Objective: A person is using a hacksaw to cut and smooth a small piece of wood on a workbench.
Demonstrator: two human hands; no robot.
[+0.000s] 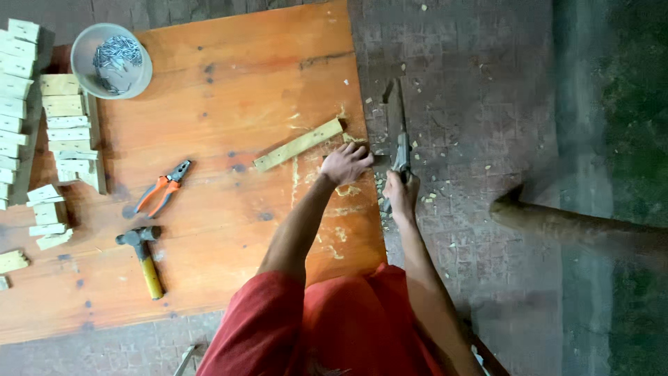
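Note:
My right hand (401, 193) grips the handle of a large dark knife (396, 122) whose blade points away from me, just past the right edge of the orange wooden board (229, 83). My left hand (346, 164) rests on the board's right edge beside the knife, fingers curled over something small that I cannot make out. A long pale wood strip (298, 144) lies at a slant just left of my left hand. Pale wood chips lie scattered around both hands.
On the board lie orange-handled pliers (165, 186) and a yellow-handled hammer (143, 259). A grey bowl of nails (112, 60) stands at the top left. Stacks of small cut wood blocks (69, 129) line the left side. A thick rounded log (577, 230) lies at right on the paved floor.

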